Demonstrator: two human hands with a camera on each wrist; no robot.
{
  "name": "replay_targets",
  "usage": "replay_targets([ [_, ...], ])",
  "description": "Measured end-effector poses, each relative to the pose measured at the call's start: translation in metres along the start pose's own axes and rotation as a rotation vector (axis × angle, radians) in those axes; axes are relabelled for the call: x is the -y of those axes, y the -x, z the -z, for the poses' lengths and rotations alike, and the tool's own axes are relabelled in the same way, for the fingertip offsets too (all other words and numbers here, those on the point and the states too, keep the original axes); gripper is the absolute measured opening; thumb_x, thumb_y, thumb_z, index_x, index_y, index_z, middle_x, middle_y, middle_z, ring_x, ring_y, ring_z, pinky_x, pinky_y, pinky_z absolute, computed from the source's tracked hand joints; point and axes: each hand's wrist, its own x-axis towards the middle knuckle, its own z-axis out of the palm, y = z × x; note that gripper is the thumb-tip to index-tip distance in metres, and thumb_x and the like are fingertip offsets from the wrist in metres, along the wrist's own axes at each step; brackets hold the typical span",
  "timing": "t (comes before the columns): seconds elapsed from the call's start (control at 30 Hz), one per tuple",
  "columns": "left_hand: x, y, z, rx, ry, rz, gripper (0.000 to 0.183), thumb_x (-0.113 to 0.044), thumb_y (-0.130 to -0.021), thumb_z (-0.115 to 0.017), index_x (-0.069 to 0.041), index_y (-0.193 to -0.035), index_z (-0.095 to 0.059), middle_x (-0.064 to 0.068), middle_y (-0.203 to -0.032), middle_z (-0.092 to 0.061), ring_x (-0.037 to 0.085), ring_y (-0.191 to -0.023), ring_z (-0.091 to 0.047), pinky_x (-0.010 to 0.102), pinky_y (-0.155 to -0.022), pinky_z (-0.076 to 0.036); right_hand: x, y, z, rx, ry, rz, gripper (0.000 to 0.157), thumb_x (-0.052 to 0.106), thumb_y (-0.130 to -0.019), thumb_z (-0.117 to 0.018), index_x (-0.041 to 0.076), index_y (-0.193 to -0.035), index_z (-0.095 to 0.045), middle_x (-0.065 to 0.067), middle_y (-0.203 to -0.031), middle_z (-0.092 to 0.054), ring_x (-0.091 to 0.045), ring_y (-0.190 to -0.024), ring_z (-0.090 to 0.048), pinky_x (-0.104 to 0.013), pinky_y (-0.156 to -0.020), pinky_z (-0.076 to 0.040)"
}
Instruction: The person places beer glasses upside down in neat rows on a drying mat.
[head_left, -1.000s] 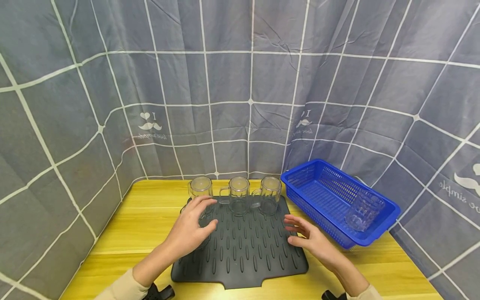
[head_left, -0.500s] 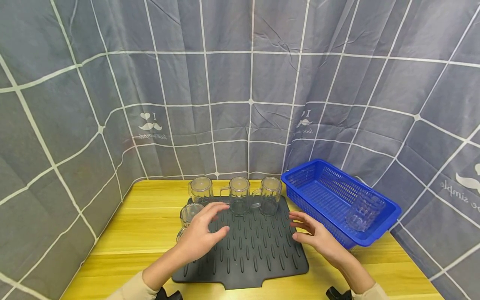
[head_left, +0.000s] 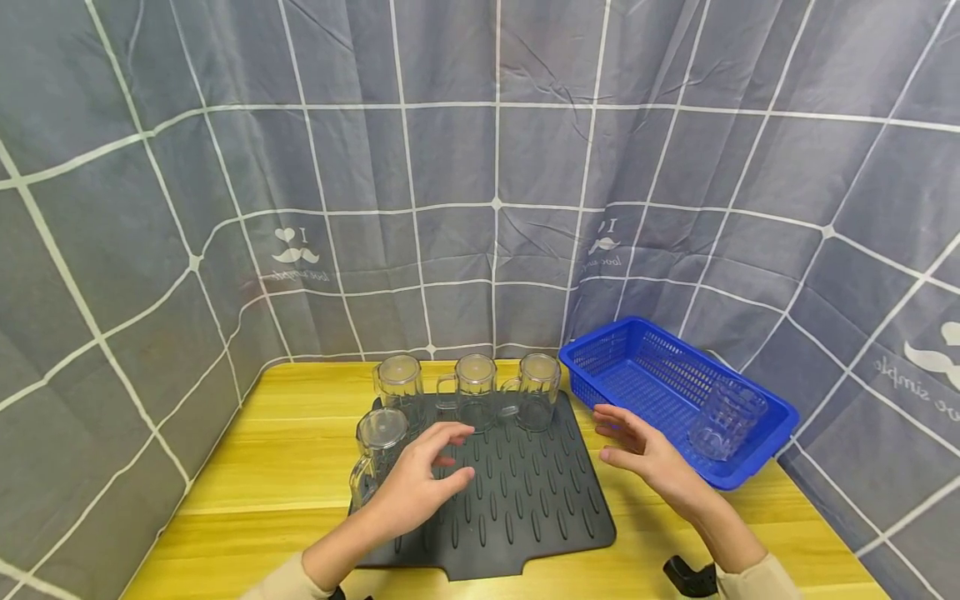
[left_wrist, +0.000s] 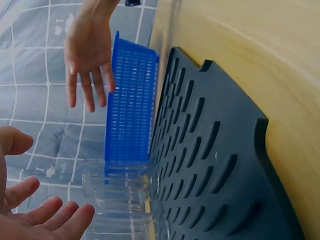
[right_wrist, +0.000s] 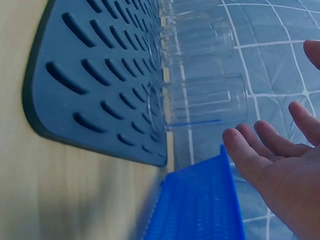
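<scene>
My left hand [head_left: 420, 486] hovers over the left part of a dark ribbed drying mat [head_left: 517, 500], fingers relaxed and holding nothing. Just left of it a clear glass mug [head_left: 382, 437] stands upside down, its handle toward the left. Along the mat's far edge three more upturned glass mugs stand in a row: a left one [head_left: 400, 383], a middle one [head_left: 476, 392] and a right one [head_left: 537, 392]. Between the mat and a blue plastic basket [head_left: 637, 400], my right hand [head_left: 648, 458] hangs in the air, fingers loosely bent, also holding nothing.
Inside the basket's near right end lies clear glassware [head_left: 726, 421]. Mat and basket rest on a yellow wood-grain table [head_left: 277, 467]. A grey curtain [head_left: 450, 167] with white lines encloses the back and sides.
My left hand has moved right and toward me, away from the near left mug, uncovering it. My right hand has drifted right toward the basket. The mugs stay put.
</scene>
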Motion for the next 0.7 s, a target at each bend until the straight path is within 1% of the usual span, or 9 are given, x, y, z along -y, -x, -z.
replay_targets([
  [0.1, 0.002, 0.0, -0.003, 0.019, 0.024, 0.005, 0.048, -0.032, -0.095, -0.071, -0.027, -0.14, -0.055, -0.002, -0.141, -0.053, 0.021, -0.124, -0.055, 0.038, -0.097, -0.054, 0.003, -0.002, 0.006, -0.018, 0.04, 0.035, 0.065, 0.019, -0.098, -0.067, 0.011, -0.155, -0.036, -0.019, -0.156, -0.039, -0.018, -0.137, -0.048, -0.02, -0.097, -0.048],
  [0.17, 0.003, 0.0, -0.004, 0.031, 0.03, 0.008, 0.048, -0.034, -0.096, -0.07, -0.027, -0.141, -0.054, -0.001, -0.142, -0.053, 0.022, -0.125, -0.055, 0.036, -0.096, -0.054, 0.005, -0.002, 0.01, -0.038, 0.066, 0.048, 0.065, 0.019, -0.097, -0.068, 0.01, -0.154, -0.038, -0.019, -0.155, -0.04, -0.013, -0.133, -0.051, -0.02, -0.097, -0.049],
  [0.2, 0.003, 0.0, -0.005, 0.037, 0.033, 0.011, 0.048, -0.034, -0.096, -0.07, -0.027, -0.141, -0.054, -0.001, -0.142, -0.052, 0.022, -0.125, -0.055, 0.035, -0.096, -0.054, 0.006, -0.002, 0.013, -0.045, 0.078, 0.055, 0.065, 0.019, -0.097, -0.069, 0.009, -0.154, -0.038, -0.019, -0.155, -0.04, -0.015, -0.133, -0.052, -0.02, -0.097, -0.049],
  [0.27, 0.005, 0.001, -0.006, 0.046, 0.031, 0.015, 0.048, -0.034, -0.096, -0.069, -0.027, -0.141, -0.054, -0.002, -0.143, -0.052, 0.022, -0.125, -0.056, 0.034, -0.095, -0.054, 0.008, -0.003, 0.018, -0.053, 0.101, 0.064, 0.066, 0.019, -0.097, -0.069, 0.01, -0.154, -0.038, -0.02, -0.155, -0.04, -0.027, -0.137, -0.05, -0.02, -0.096, -0.05],
  [0.37, 0.007, 0.001, -0.008, 0.055, 0.028, 0.019, 0.048, -0.035, -0.096, -0.069, -0.027, -0.141, -0.054, -0.002, -0.143, -0.052, 0.023, -0.125, -0.056, 0.033, -0.093, -0.055, 0.011, -0.003, 0.027, -0.05, 0.139, 0.061, 0.068, 0.02, -0.097, -0.068, 0.012, -0.156, -0.035, -0.02, -0.157, -0.038, -0.045, -0.14, -0.04, -0.019, -0.095, -0.05],
  [0.47, 0.008, 0.002, -0.009, 0.064, 0.032, 0.017, 0.048, -0.035, -0.097, -0.068, -0.027, -0.141, -0.054, -0.001, -0.142, -0.052, 0.024, -0.124, -0.056, 0.037, -0.093, -0.055, 0.016, -0.005, 0.036, -0.046, 0.177, 0.059, 0.07, 0.021, -0.098, -0.067, 0.013, -0.158, -0.031, -0.02, -0.158, -0.035, -0.05, -0.141, -0.037, -0.019, -0.094, -0.05],
  [0.53, 0.01, 0.002, -0.01, 0.067, 0.033, 0.015, 0.047, -0.036, -0.096, -0.068, -0.027, -0.141, -0.055, -0.001, -0.142, -0.053, 0.024, -0.125, -0.056, 0.038, -0.094, -0.055, 0.02, -0.006, 0.041, -0.055, 0.204, 0.058, 0.071, 0.021, -0.098, -0.067, 0.014, -0.158, -0.031, -0.019, -0.159, -0.035, -0.049, -0.141, -0.037, -0.017, -0.095, -0.048],
  [0.63, 0.012, 0.003, -0.012, 0.068, 0.03, 0.014, 0.047, -0.037, -0.096, -0.069, -0.028, -0.14, -0.055, -0.002, -0.142, -0.053, 0.024, -0.125, -0.056, 0.039, -0.093, -0.055, 0.026, -0.007, 0.049, -0.071, 0.264, 0.055, 0.072, 0.024, -0.098, -0.068, 0.017, -0.159, -0.03, -0.017, -0.159, -0.034, -0.044, -0.142, -0.037, -0.031, -0.104, -0.049],
  [0.7, 0.013, 0.003, -0.012, 0.071, 0.031, 0.015, 0.047, -0.037, -0.096, -0.069, -0.028, -0.14, -0.056, -0.002, -0.143, -0.053, 0.025, -0.126, -0.056, 0.039, -0.094, -0.055, 0.028, -0.008, 0.055, -0.075, 0.313, 0.06, 0.074, 0.026, -0.098, -0.069, 0.019, -0.16, -0.029, -0.015, -0.16, -0.033, -0.042, -0.144, -0.035, -0.043, -0.111, -0.042],
])
